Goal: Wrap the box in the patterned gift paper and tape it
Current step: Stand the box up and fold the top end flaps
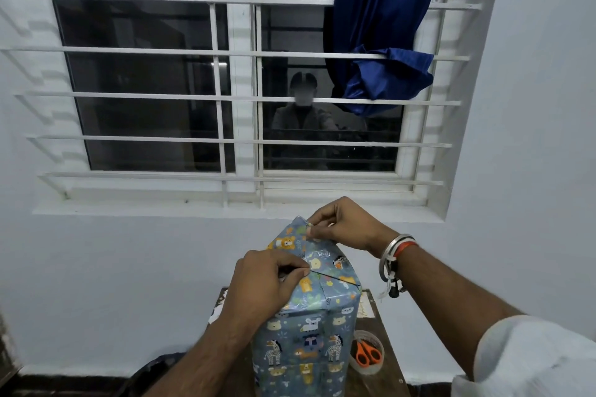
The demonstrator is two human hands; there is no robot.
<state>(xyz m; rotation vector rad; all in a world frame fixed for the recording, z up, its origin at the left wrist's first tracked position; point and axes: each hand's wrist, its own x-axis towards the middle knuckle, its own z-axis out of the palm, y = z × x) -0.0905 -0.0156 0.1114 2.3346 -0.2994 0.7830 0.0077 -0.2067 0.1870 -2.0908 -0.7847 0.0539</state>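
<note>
Two hands are working the top end of a box (306,335) standing upright on a small wooden table (382,325) under the barred window (238,74).

The box is wearing blue gift paper (322,316) printed with cartoon animals, and it is standing on end near the middle of the table; the left hand (264,284) is pressing on the near top corner, thumb and forefinger pinching a paper fold there; the right hand (342,227) is reaching over the far top edge, fingertips gripping the paper flap at the peak; a metal bangle (392,251) and threads are sitting on that wrist; orange-handled scissors (367,353) are lying inside a clear roll of tape (364,371) just beside the box, on its right; a blue curtain (380,26) is hanging knotted through the window bars.
</note>
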